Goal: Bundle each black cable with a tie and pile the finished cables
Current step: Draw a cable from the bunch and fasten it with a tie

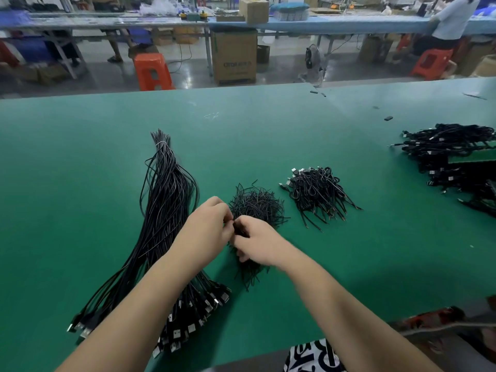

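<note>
A green worktop (80, 157) fills the near scene; beyond it lie a grey floor (188, 73), far benches (322, 22), a carton (234, 56) and orange stools (152, 72). Loose cables (166, 200) lie left, finished cables (319, 193) right, ties (256, 204) between. Left hand (208, 226) and right hand (257, 241) meet just near of the ties, each grip pinching something small and black; what it is, I cannot tell.

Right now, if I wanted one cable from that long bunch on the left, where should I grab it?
Probably near the plug ends, coming from the near edge of the table. In the long bunch they fan out separately there, while the far tips are tied together.
</note>
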Demonstrator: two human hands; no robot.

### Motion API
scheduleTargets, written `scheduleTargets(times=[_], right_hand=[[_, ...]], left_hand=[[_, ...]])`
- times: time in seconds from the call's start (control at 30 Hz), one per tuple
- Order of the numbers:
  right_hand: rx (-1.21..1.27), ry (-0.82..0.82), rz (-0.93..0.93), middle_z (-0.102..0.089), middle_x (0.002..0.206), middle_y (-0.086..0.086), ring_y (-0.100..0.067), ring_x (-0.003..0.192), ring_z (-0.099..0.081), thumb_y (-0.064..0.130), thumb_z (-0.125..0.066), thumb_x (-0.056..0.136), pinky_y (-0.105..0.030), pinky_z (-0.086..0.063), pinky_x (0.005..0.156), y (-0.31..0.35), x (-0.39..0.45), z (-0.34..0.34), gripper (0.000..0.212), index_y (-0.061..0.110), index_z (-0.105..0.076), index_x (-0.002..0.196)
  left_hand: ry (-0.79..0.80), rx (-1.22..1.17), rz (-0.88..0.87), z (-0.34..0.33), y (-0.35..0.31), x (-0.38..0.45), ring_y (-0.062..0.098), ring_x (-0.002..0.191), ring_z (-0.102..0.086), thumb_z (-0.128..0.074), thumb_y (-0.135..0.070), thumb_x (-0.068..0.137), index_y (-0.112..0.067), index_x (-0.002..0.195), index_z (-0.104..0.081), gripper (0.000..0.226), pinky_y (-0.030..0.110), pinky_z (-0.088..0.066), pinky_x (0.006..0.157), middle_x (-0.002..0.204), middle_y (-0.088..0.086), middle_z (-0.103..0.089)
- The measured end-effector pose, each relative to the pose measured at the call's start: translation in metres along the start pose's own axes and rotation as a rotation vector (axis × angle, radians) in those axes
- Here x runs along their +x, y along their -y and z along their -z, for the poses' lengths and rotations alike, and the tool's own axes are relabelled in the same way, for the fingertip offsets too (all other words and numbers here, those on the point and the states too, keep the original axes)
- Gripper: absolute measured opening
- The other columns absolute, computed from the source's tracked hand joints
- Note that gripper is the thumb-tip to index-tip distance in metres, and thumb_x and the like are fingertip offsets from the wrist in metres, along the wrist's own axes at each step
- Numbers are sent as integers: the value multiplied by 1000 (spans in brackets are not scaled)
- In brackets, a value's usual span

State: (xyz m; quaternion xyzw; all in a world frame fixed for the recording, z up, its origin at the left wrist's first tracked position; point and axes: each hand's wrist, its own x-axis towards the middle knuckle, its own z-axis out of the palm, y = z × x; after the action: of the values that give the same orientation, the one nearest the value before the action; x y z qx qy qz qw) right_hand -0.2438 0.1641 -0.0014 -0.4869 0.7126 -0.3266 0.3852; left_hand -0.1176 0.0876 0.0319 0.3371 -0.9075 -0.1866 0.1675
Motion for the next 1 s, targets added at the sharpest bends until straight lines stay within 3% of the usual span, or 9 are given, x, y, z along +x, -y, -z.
scheduleTargets(times=[0.07,0.13,0.23,0.43,0.53,0.67,0.8,1.0], right_hand=[[533,127,-73,-68,77,-1,-18,70,-67,5,-53,95,-40,-60,76,3,-2,13,15,14,-65,91],[763,161,-80,-70,84,-7,-21,77,-69,10,-56,100,-40,-60,78,2,-4,23,16,9,-70,93],[830,171,-75,-69,94,-14,-22,83,-71,17,-59,101,-36,-60,79,0,-5,26,18,5,-71,99],[1063,196,-126,-75,92,-10,-20,85,-74,13,-56,99,-36,-61,81,1,-8,22,16,4,-68,105],[1156,215,-156,-74,94,-11,-21,87,-73,16,-63,89,-39,-59,89,2,-8,17,17,8,-76,96],[1133,188,-171,-76,89,-8,-19,83,-75,13,-58,96,-34,-61,80,0,-6,14,28,13,-82,82],[1131,129,-152,-75,90,-12,-21,82,-73,9,-60,95,-35,-61,78,1,-5,13,25,10,-82,84],[1135,69,-103,-72,89,-14,-23,84,-70,7,-62,95,-38,-60,81,0,-5,9,20,7,-81,87]], left_hand=[[-55,-22,-96,-1,3,-4,25,111,-61,-66,-9,91,-3,94,-67,6,40,-51,90,110,6,-61],[-119,-55,-180,-1,5,-7,24,112,-63,-69,-6,90,-3,92,-67,4,39,-53,90,111,7,-62],[-195,-104,-243,-3,5,-9,21,114,-63,-68,-3,90,-6,90,-66,4,35,-53,90,111,5,-62],[-257,-127,-313,-4,4,-9,19,121,-58,-68,2,89,-4,91,-66,7,30,-48,96,107,4,-60],[-278,-60,-302,-1,3,-10,22,101,-62,-73,-2,86,-6,90,-69,7,33,-53,79,100,2,-62],[-257,-30,-234,5,2,-13,16,76,-61,-74,-12,87,-15,92,-72,6,29,-50,64,91,-5,-64],[-237,-16,-187,6,0,-13,15,76,-59,-72,-15,89,-18,93,-71,5,25,-41,64,88,-7,-64],[-240,-7,-174,6,-3,-12,17,77,-62,-70,-17,90,-18,92,-69,3,34,-51,63,89,-8,-64]])
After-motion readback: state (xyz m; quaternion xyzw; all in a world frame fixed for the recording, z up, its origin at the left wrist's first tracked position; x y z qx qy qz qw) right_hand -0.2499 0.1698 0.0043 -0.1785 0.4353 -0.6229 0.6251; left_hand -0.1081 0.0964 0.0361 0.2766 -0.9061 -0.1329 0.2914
